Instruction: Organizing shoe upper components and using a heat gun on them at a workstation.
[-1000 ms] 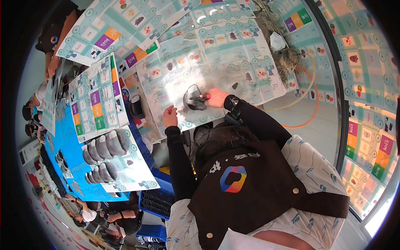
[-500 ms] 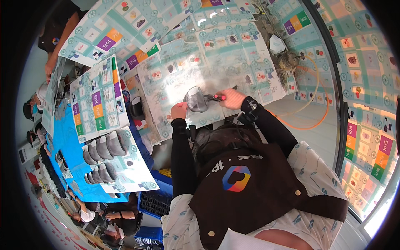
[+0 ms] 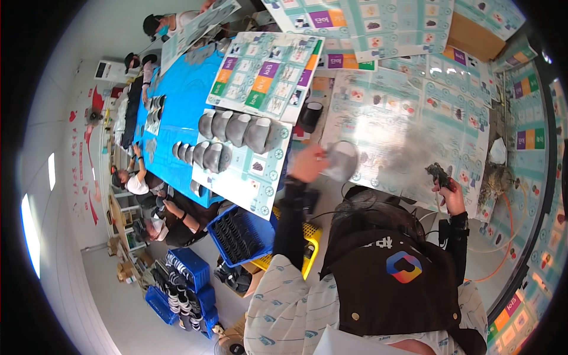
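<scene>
My left hand (image 3: 307, 163) is closed at the edge of a grey cupped piece (image 3: 343, 161) that looks like a shoe upper, smeared by motion. The piece is over the near left side of the stained, paper-covered work surface (image 3: 408, 148). My right hand (image 3: 452, 196) grips a dark spray gun (image 3: 437, 174) above the surface's near right part. Its nozzle details are blurred. Left of my left hand, similar grey pieces (image 3: 258, 135) stand in two rows on a printed board (image 3: 254, 189).
A dark cupped piece (image 3: 310, 116) stands beyond my left hand. Blue (image 3: 266, 228) and yellow (image 3: 312, 248) baskets sit below the board. An orange hose (image 3: 510, 225) hangs at right. Co-workers are around the blue table (image 3: 177, 127). Printed panels (image 3: 396, 29) stand behind the work surface.
The view has swung left. My left hand has carried the grey piece leftward off its spot on the surface. My right hand, with the spray gun, has drawn away to the right.
</scene>
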### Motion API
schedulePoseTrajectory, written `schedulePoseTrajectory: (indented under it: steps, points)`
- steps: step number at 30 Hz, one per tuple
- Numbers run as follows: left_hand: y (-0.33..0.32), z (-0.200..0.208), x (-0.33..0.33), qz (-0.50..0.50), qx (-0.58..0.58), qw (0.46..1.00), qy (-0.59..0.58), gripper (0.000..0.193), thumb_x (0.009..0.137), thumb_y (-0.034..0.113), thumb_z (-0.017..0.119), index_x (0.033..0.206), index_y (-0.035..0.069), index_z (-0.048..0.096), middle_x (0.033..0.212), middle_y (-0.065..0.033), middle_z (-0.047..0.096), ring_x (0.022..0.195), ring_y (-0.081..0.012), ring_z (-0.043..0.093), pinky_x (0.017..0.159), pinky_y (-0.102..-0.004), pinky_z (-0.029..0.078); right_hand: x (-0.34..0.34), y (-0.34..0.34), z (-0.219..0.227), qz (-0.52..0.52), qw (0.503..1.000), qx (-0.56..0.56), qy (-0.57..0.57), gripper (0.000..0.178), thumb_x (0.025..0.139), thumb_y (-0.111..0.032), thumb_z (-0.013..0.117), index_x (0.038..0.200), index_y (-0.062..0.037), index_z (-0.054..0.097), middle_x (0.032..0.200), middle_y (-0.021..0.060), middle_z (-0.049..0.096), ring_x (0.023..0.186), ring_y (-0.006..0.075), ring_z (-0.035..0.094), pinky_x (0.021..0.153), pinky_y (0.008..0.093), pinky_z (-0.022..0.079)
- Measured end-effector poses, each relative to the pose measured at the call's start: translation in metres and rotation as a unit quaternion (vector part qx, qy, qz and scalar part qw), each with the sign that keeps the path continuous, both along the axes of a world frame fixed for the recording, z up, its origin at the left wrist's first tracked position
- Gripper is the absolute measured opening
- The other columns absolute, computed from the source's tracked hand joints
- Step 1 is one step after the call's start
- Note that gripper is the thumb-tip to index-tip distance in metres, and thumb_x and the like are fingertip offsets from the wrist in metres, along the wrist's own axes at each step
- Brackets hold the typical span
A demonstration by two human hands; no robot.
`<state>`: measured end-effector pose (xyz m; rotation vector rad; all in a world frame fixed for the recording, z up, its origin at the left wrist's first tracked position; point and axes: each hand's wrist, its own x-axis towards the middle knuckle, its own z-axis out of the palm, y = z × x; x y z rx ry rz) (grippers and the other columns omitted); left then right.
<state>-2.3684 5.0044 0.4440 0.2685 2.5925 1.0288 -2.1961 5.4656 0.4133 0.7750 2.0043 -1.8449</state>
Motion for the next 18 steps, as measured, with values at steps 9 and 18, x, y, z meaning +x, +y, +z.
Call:
schedulePoseTrajectory:
  steps: [9,18]
  points:
    - [-0.316,0.038,-0.021,0.124,-0.224,0.959,0.122,0.023,0.074,0.018,0.071,0.083,0.002,0.056,0.073,-0.0168,0.065,0.074,-0.0381,0.065,0.065,-0.0443,0.050,-0.040,-0.019,0.003,0.045,0.999,0.008,-0.028,0.031,0.077,-0.006,0.053,0.106,-0.0019,0.065,0.087,0.0045,0.070,0.079,0.0119,0.065,0.044,0.0250,0.044]
    - [-0.393,-0.007,-0.061,0.173,-0.306,0.927,0.132,0.022,0.076,0.014,0.065,0.098,0.013,0.067,0.084,-0.0146,0.071,0.084,-0.0358,0.069,0.074,-0.0456,0.053,-0.050,-0.038,0.021,0.040,0.999,-0.001,-0.014,0.031,0.079,-0.007,0.055,0.108,-0.0027,0.065,0.089,0.0035,0.071,0.078,0.0101,0.064,0.045,0.0249,0.045]
